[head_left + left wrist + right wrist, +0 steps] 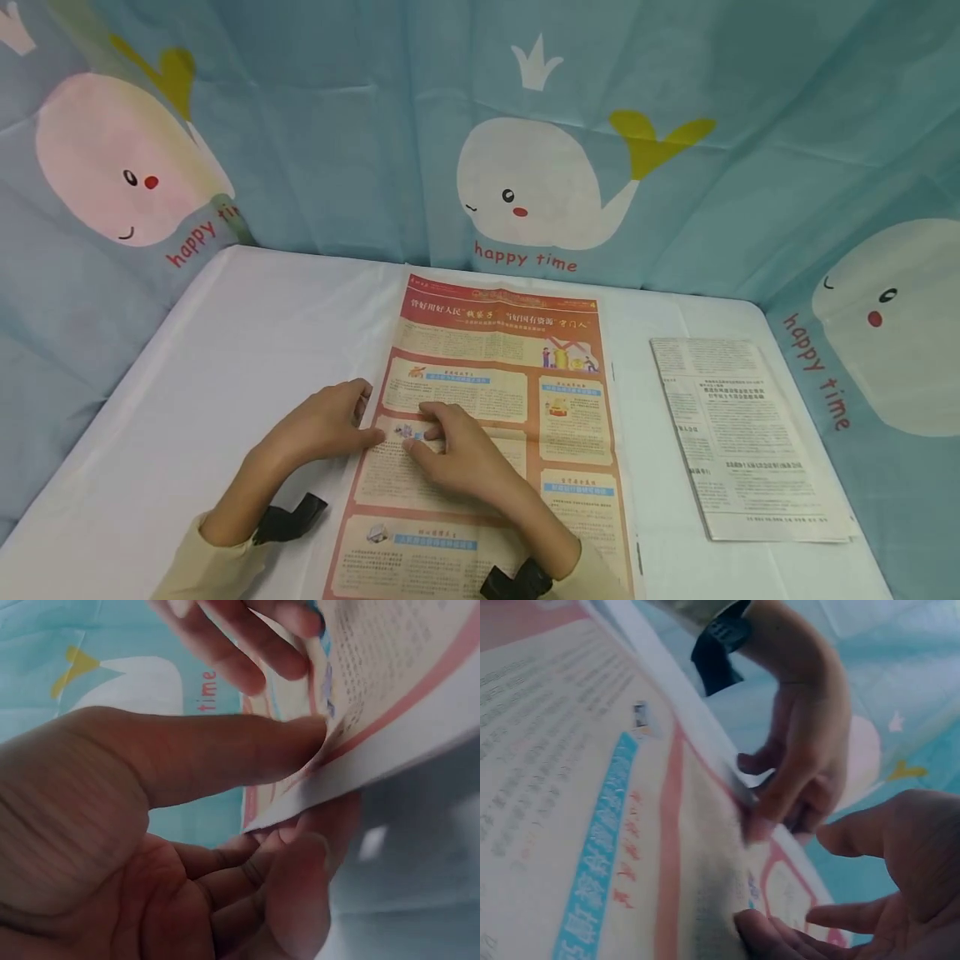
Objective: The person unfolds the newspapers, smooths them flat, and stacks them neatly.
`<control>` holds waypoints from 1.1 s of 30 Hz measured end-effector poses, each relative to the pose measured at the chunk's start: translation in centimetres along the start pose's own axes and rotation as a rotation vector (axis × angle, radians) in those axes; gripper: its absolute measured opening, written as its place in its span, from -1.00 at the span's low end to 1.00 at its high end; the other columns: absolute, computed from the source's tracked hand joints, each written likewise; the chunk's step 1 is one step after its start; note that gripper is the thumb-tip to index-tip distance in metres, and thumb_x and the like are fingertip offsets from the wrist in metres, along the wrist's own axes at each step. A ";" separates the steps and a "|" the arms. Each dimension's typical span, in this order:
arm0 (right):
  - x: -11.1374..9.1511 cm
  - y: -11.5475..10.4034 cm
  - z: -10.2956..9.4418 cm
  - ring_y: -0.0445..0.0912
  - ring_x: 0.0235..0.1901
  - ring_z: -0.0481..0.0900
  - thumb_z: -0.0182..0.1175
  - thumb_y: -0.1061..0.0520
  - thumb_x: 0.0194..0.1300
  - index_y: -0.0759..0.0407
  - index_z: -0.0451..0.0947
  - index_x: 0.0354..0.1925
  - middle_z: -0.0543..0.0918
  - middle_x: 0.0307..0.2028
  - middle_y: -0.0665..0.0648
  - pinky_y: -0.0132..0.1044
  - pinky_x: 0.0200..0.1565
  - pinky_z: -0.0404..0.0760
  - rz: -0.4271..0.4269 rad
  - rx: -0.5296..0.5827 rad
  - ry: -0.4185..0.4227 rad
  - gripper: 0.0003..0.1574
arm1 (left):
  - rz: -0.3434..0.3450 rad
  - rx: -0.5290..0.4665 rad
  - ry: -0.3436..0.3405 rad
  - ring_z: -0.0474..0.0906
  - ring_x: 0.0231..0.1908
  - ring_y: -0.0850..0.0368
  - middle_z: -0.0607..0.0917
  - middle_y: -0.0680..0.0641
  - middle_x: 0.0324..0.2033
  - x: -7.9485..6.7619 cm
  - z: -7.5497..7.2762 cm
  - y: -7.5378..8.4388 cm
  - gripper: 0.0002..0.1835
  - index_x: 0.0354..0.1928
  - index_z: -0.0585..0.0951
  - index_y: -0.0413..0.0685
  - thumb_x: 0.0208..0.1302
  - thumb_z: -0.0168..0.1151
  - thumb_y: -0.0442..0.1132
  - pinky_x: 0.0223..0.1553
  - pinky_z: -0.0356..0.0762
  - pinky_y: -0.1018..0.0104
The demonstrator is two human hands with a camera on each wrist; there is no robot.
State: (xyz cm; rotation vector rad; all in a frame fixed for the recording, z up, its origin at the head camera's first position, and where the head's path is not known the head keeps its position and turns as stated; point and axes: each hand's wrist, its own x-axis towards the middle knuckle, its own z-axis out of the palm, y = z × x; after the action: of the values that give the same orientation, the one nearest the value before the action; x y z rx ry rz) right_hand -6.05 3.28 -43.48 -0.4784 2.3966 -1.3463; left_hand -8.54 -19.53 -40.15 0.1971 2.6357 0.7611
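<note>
A newspaper page (472,387) with red borders and a red headline band lies lengthwise on the white table. At its left edge my left hand (322,421) pinches the paper, thumb on top and fingers underneath; the left wrist view shows the edge lifted between the thumb (247,746) and the fingers. My right hand (468,458) is over the middle of the page, fingers loosely bent and thumb apart from them. In the right wrist view, fingertips of the right hand (900,892) are right at the printed surface, nothing gripped between them.
To the right on the white table (202,367) lies a folded stack of newspapers (750,450) in black print. A blue curtain (322,158) with whale prints hangs behind the table and along its sides. Black straps (292,518) are around both wrists.
</note>
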 end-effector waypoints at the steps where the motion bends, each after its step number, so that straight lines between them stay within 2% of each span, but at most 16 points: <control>1: 0.0 0.0 0.1 -0.07 0.09 0.64 0.26 -0.13 0.48 0.19 0.44 0.47 0.64 0.22 0.16 -0.35 0.01 0.61 0.002 0.002 0.011 -0.25 | 0.004 -0.006 0.004 0.49 -0.42 0.11 0.63 -0.07 -0.37 -0.1 -0.1 0.1 -0.46 0.06 0.58 -0.31 0.18 0.56 -0.13 -0.43 0.41 0.25; 5: 0.1 0.0 0.3 -0.05 0.10 0.65 0.27 -0.13 0.48 0.20 0.45 0.45 0.65 0.22 0.17 -0.36 -0.01 0.62 0.002 0.032 0.020 -0.26 | 0.018 -0.025 0.017 0.52 -0.45 0.13 0.66 -0.10 -0.29 -0.5 -0.5 0.5 -0.50 0.12 0.61 -0.35 0.29 0.48 -0.13 -0.46 0.45 0.25; 12: 0.3 0.0 0.6 -0.15 0.09 0.73 0.28 -0.09 0.49 0.21 0.49 0.43 0.66 0.32 0.16 -0.40 0.04 0.65 0.011 0.160 -0.063 -0.30 | 0.008 -0.066 -0.017 0.56 -0.52 0.14 0.71 -0.11 -0.25 -0.9 -0.9 0.9 -0.44 0.22 0.60 -0.43 0.37 0.41 -0.12 -0.52 0.51 0.24; 16: 0.4 0.1 0.9 -0.21 0.04 0.75 0.27 -0.08 0.50 0.18 0.52 0.40 0.70 0.26 0.17 -0.42 0.02 0.65 -0.001 0.187 -0.060 -0.35 | 0.021 -0.117 -0.046 0.62 -0.57 0.11 0.74 -0.04 -0.35 -1.0 -1.1 0.8 -0.55 0.15 0.66 -0.38 0.42 0.37 -0.14 -0.53 0.55 0.22; 22: 0.5 0.2 1.0 -0.28 -0.10 0.72 0.23 -0.04 0.51 0.10 0.58 0.36 0.74 0.18 0.17 -0.45 -0.07 0.62 -0.019 0.224 -0.022 -0.45 | 0.059 -0.152 -0.055 0.67 -0.50 0.14 0.77 0.03 -0.46 -0.8 -1.2 0.7 -0.73 -0.02 0.76 -0.25 0.46 0.31 -0.17 -0.44 0.49 0.21; 29: 0.6 0.1 1.2 -0.21 0.00 0.77 0.25 -0.01 0.52 0.08 0.58 0.34 0.76 0.14 0.08 -0.41 0.03 0.65 -0.035 0.263 0.020 -0.49 | 0.103 -0.265 -0.136 0.70 -0.50 0.07 0.77 0.00 -0.53 0.0 -1.2 0.3 -0.77 -0.12 0.77 -0.21 0.48 0.29 -0.17 -0.53 0.39 0.30; 33: 0.6 -0.1 1.2 -0.18 0.02 0.76 0.26 -0.02 0.50 0.10 0.56 0.35 0.74 0.13 0.09 -0.40 0.03 0.65 -0.025 0.288 0.050 -0.46 | 0.129 -0.296 -0.157 0.70 -0.49 0.06 0.76 -0.01 -0.56 0.5 -0.9 0.0 -0.77 -0.18 0.77 -0.19 0.49 0.29 -0.16 -0.54 0.34 0.34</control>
State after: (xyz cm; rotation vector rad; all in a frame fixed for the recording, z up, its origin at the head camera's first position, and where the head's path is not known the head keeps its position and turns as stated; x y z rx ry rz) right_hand -6.02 2.05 -44.10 -0.3994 2.1900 -1.6981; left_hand -9.32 -19.82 -39.63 0.3312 2.3467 1.1190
